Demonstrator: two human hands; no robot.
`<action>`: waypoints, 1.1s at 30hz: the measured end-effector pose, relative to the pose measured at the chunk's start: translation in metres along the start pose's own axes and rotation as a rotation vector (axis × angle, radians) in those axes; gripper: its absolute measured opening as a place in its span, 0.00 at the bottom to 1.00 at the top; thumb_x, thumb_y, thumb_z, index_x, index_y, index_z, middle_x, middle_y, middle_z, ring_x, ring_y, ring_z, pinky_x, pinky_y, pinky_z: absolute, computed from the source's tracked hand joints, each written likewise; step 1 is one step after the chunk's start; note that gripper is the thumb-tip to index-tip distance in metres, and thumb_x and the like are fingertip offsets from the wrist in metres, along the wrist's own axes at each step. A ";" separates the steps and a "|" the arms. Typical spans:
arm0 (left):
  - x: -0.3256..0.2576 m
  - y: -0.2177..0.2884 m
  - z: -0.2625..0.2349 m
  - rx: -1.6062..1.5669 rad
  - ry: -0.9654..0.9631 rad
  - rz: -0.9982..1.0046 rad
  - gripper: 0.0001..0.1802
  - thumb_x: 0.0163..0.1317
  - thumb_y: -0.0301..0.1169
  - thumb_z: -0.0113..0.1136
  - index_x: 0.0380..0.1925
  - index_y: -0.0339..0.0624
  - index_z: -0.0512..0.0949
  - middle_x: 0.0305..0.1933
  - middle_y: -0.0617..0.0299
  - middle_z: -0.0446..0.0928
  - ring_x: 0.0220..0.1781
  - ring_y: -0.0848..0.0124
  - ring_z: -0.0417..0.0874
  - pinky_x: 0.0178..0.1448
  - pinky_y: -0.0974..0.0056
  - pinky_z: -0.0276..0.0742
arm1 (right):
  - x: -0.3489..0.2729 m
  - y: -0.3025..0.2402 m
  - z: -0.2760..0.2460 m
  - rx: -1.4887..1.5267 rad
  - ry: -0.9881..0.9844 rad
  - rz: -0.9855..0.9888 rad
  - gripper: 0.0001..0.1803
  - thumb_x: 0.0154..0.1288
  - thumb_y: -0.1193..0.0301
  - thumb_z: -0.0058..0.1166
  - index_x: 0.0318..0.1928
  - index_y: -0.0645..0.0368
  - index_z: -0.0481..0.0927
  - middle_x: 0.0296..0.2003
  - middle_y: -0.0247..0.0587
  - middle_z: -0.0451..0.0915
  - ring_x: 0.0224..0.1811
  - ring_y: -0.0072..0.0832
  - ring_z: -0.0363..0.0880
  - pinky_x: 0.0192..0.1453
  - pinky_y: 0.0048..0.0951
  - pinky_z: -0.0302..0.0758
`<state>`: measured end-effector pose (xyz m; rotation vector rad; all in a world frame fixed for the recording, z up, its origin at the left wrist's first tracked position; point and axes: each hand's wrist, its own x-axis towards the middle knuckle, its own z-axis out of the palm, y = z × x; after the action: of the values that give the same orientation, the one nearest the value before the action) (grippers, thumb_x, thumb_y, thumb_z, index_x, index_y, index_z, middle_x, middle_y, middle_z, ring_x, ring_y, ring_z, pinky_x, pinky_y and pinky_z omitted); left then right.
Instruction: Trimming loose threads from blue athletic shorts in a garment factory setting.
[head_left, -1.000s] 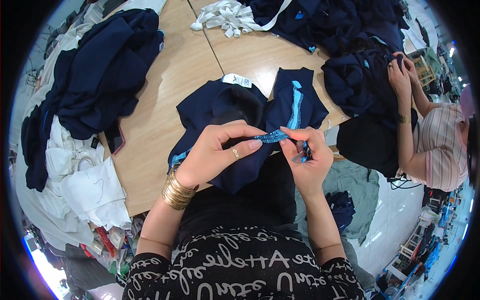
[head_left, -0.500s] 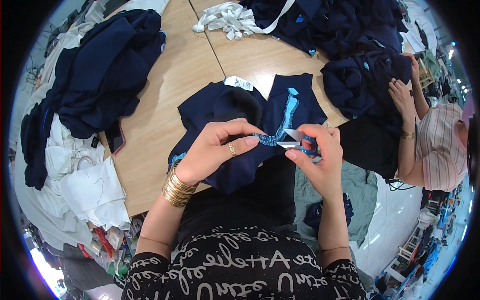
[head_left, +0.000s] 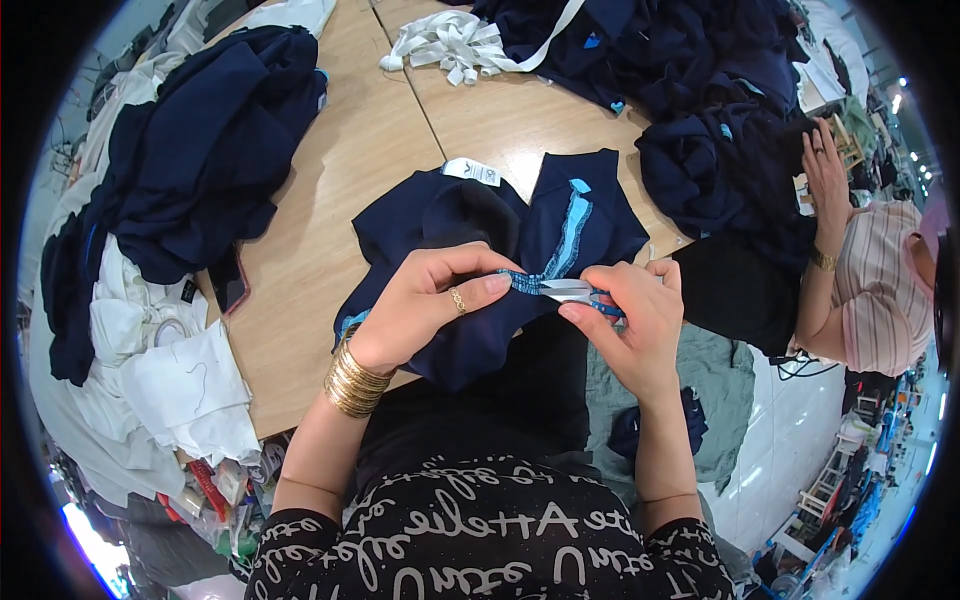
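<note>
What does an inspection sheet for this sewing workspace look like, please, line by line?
Surface: wooden table, partly covered by cloth.
Job's things: navy garment with a blue trim strip; small thread snips at the strip.
Clutter: navy pile at left, white fabric below it, white ribbon bundle, more navy garments far right.
Grippers: left hand pinches the strip; right hand holds the snips.
Cables: dark cable on the floor at right.
Surroundings: a co-worker's hand on the far pile.
</note>
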<state>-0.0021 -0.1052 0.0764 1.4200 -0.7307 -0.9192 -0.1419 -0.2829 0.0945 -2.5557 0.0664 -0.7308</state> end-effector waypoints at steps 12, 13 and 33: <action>0.000 0.003 0.003 -0.072 -0.003 -0.013 0.11 0.62 0.30 0.56 0.38 0.34 0.80 0.30 0.70 0.73 0.33 0.82 0.69 0.41 0.76 0.64 | -0.001 -0.002 0.003 -0.012 -0.003 0.015 0.14 0.50 0.59 0.65 0.29 0.54 0.78 0.22 0.27 0.76 0.22 0.23 0.69 0.35 0.29 0.55; -0.001 0.004 0.004 -0.090 0.004 -0.032 0.10 0.61 0.29 0.56 0.37 0.33 0.80 0.29 0.70 0.71 0.34 0.81 0.68 0.42 0.75 0.63 | -0.001 -0.002 0.003 -0.007 -0.002 0.015 0.14 0.50 0.59 0.65 0.29 0.54 0.78 0.22 0.27 0.76 0.22 0.23 0.69 0.35 0.29 0.55; 0.002 0.010 0.008 0.056 -0.005 -0.003 0.10 0.61 0.29 0.57 0.37 0.34 0.80 0.27 0.71 0.69 0.30 0.82 0.66 0.35 0.75 0.61 | 0.002 -0.004 -0.003 -0.103 0.013 -0.025 0.14 0.48 0.61 0.66 0.30 0.55 0.77 0.20 0.30 0.73 0.21 0.26 0.68 0.36 0.30 0.55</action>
<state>-0.0068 -0.1118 0.0865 1.4688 -0.7639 -0.9109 -0.1421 -0.2804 0.0995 -2.6545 0.0783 -0.7719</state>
